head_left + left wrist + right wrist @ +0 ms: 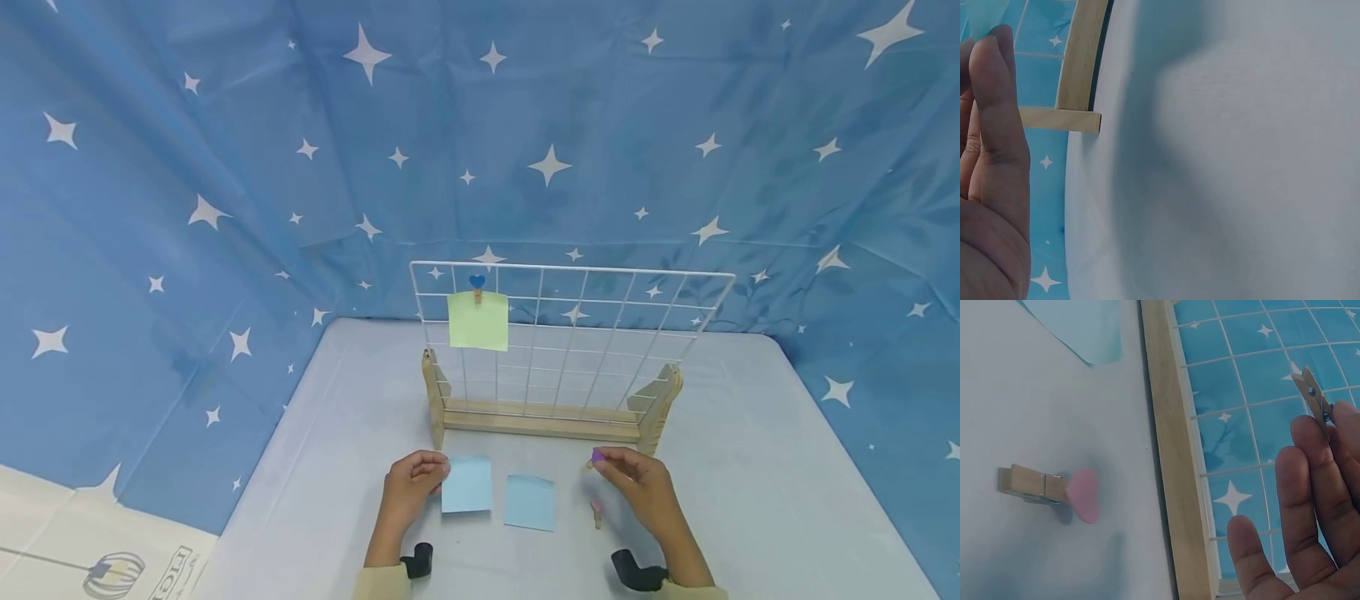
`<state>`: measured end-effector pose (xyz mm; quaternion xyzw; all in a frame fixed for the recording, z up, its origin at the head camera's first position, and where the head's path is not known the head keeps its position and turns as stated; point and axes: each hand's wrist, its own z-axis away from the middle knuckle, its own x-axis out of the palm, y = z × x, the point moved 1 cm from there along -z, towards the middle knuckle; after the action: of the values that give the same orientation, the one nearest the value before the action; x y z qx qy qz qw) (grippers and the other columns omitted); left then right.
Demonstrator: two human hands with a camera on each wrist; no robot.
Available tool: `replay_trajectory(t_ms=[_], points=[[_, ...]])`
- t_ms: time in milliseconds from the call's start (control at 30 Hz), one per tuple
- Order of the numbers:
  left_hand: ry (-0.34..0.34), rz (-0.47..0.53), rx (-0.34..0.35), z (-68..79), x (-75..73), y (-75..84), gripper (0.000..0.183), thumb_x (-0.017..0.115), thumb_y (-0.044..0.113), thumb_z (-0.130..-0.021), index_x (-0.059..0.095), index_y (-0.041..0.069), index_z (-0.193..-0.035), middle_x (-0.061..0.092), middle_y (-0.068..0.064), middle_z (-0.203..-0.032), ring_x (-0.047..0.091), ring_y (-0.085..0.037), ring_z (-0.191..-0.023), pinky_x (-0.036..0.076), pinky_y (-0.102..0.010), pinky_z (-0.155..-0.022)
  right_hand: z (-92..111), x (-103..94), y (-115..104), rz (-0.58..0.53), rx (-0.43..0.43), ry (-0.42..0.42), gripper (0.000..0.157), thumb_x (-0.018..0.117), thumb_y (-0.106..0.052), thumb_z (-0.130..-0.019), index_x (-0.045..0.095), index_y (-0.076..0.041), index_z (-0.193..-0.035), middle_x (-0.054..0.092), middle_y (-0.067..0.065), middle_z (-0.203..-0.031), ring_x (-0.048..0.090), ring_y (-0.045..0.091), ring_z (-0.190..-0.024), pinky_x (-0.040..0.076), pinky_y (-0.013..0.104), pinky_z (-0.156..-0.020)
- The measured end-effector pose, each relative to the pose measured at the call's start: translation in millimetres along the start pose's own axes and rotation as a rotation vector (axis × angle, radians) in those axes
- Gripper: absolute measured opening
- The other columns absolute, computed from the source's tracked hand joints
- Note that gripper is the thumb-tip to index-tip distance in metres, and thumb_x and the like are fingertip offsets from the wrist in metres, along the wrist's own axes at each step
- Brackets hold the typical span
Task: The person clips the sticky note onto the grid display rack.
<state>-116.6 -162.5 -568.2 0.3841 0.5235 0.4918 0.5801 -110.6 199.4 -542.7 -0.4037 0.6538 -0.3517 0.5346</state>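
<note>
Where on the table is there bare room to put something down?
The table is bare from the right hand to the table's right edge, and from the left hand to its left edge. Between the hands it is crowded: held blue note, loose blue note, pink clothespin.

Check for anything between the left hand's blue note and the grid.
Nothing visible blocks the blue note from the grid. A green note covers part of its upper left; the wooden base runs low along its foot.
</note>
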Motion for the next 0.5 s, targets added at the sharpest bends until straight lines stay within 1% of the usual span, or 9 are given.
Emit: replay_trajectory(t_ms=[133, 267, 400, 500], points=[[-0.003, 0.002, 0.014, 1.5, 2.1, 3.0, 0.017, 0.078, 0.01, -0.099, 0.075, -0.004, -0.108, 0.075, -0.004, -0.088, 0.068, -0.012, -0.076, 0.059, -0.02, -0.069, 0.2, -1.2, -3.1, 0.017, -0.003, 0.009, 0.013, 0.08, -0.002, -0.096, 0.08, 0.0, -0.109, 0.082, 0.009, -0.102, 0.07, -0.004, -0.093, 0.052, 0.013, -0.09], [-0.007, 0.003, 0.031, 2.0, 3.4, 4.8, 0.016, 0.077, 0.01, -0.1, 0.075, -0.004, -0.107, 0.074, -0.004, -0.087, 0.069, -0.011, -0.076, 0.059, -0.021, -0.069, -0.4, -1.1, -4.2, -0.001, -0.037, 0.026, 0.013, 0.079, 0.001, -0.095, 0.08, 0.003, -0.108, 0.081, 0.011, -0.102, 0.07, -0.004, -0.092, 0.053, 0.011, -0.087], [-0.024, 0.006, 0.026, 0.7, 4.8, 3.5, 0.015, 0.076, 0.01, -0.1, 0.075, -0.003, -0.106, 0.073, -0.002, -0.086, 0.068, -0.011, -0.075, 0.06, -0.021, -0.069, -1.1, -0.8, -3.5, -0.079, -0.07, 0.036, 0.014, 0.077, 0.006, -0.095, 0.076, 0.007, -0.109, 0.08, 0.006, -0.099, 0.07, -0.003, -0.089, 0.055, 0.011, -0.082], [-0.039, 0.012, 0.002, -0.5, 6.2, 2.0, 0.015, 0.077, 0.011, -0.099, 0.075, -0.003, -0.106, 0.073, -0.001, -0.085, 0.067, -0.012, -0.074, 0.059, -0.02, -0.069, -1.5, -1.2, -3.1, -0.151, -0.082, 0.03, 0.013, 0.075, 0.008, -0.096, 0.073, 0.009, -0.109, 0.077, 0.0, -0.097, 0.071, 0.0, -0.086, 0.058, 0.014, -0.079]])
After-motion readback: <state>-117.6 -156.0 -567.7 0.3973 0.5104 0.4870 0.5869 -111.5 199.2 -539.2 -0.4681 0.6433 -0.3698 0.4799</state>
